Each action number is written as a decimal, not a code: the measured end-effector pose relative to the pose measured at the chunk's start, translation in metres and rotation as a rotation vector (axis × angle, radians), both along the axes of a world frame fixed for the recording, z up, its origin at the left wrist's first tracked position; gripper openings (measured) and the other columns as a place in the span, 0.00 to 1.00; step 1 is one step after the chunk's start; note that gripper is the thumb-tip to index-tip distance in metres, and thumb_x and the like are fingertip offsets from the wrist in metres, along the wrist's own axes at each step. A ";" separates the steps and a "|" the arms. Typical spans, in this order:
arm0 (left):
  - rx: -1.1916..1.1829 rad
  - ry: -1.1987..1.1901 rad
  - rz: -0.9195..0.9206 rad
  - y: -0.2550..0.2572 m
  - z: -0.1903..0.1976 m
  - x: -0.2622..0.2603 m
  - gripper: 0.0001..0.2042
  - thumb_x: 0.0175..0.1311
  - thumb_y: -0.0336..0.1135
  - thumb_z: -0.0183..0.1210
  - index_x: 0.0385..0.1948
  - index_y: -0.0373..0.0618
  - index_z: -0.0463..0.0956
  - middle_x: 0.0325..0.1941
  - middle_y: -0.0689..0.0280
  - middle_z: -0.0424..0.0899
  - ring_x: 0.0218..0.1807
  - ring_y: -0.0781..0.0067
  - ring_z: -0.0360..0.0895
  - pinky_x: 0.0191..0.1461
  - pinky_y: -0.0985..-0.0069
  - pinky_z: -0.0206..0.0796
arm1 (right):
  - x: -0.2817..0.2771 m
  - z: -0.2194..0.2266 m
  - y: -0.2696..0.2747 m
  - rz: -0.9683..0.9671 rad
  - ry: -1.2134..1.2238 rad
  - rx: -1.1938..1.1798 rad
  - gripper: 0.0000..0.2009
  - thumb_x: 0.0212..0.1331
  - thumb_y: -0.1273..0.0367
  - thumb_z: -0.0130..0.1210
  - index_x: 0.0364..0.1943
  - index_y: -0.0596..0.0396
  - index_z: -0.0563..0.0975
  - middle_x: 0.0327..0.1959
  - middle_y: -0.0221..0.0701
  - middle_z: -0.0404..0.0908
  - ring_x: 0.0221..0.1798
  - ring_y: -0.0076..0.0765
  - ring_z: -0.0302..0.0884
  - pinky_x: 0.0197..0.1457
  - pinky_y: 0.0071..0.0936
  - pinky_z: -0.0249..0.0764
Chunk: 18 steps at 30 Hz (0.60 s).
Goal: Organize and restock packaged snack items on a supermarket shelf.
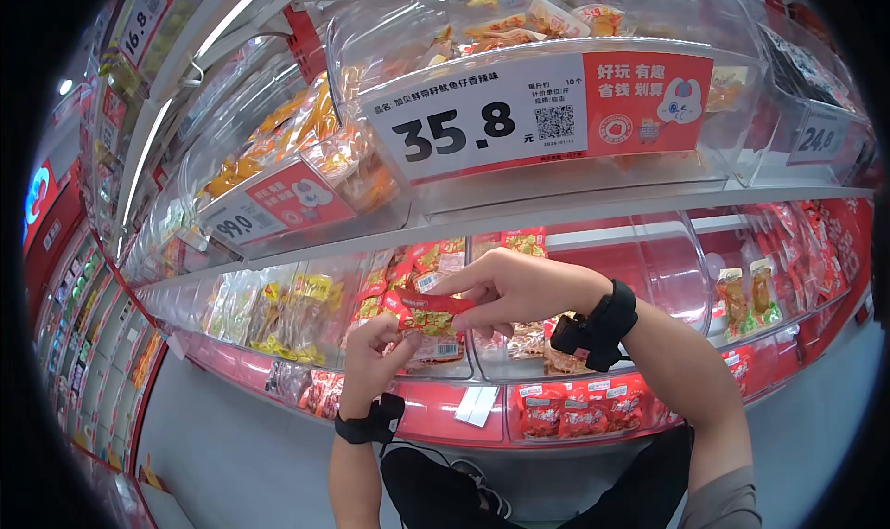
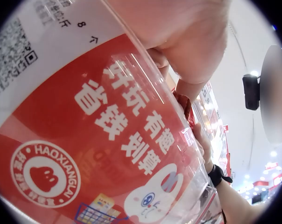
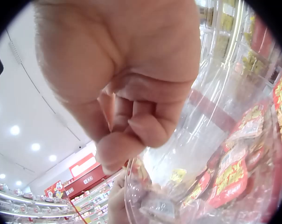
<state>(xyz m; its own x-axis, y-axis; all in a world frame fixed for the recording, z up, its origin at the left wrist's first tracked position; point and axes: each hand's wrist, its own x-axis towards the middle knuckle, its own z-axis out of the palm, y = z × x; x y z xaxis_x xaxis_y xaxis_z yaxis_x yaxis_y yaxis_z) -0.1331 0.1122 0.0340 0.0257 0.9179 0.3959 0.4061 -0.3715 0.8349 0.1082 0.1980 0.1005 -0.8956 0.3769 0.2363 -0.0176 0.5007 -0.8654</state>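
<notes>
The left hand (image 1: 373, 353) and right hand (image 1: 505, 288) pinch opposite ends of a small red packet (image 1: 428, 316), hiding some shelved packets (image 1: 436, 254) behind. A label (image 2: 99, 140) marked HAOXIANGLAI fills much of the left wrist view. Around the held packet: red bags (image 1: 579, 410) at four o'clock, yellow-labelled packs (image 1: 301, 314) at nine, a "35.8" sign (image 1: 547, 112) at one, and, farther, a "24.8" tag (image 1: 820, 140) at two.

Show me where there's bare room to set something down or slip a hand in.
The clear plastic bin right of the person's fingers looks bare at its back, between white shelf edge and black wrist strap. Grey floor left of the black-clad legs is free. Crowded: around the red-and-gold packet held, and the yellow-and-clear packets leftward.
</notes>
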 end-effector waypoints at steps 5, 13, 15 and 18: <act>0.061 0.030 0.034 -0.001 0.003 0.009 0.05 0.57 0.29 0.58 0.27 0.37 0.76 0.17 0.72 0.76 0.22 0.90 0.68 0.24 0.84 0.58 | -0.006 -0.002 0.003 -0.096 0.028 0.161 0.18 0.59 0.73 0.55 0.54 0.52 0.74 0.19 0.27 0.77 0.20 0.16 0.71 0.24 0.17 0.69; 0.235 0.200 -0.078 -0.004 0.015 0.014 0.20 0.48 0.36 0.64 0.45 0.39 0.75 0.30 0.66 0.80 0.30 0.77 0.74 0.34 0.80 0.63 | -0.005 -0.006 0.012 -0.055 0.291 -0.083 0.07 0.57 0.75 0.51 0.37 0.59 0.78 0.23 0.27 0.75 0.23 0.21 0.73 0.28 0.20 0.70; 0.193 0.168 -0.095 0.000 0.012 0.012 0.25 0.47 0.37 0.65 0.51 0.40 0.71 0.38 0.62 0.79 0.35 0.76 0.74 0.35 0.80 0.63 | 0.000 -0.003 0.015 -0.091 0.219 -0.164 0.07 0.56 0.77 0.48 0.37 0.61 0.76 0.31 0.28 0.75 0.32 0.20 0.72 0.38 0.20 0.70; 0.242 0.278 -0.023 0.004 0.014 0.014 0.30 0.47 0.38 0.66 0.55 0.41 0.68 0.45 0.59 0.77 0.42 0.74 0.74 0.37 0.79 0.65 | 0.007 -0.003 0.023 -0.071 0.296 -0.398 0.09 0.54 0.77 0.42 0.36 0.62 0.74 0.35 0.28 0.74 0.39 0.21 0.70 0.46 0.21 0.68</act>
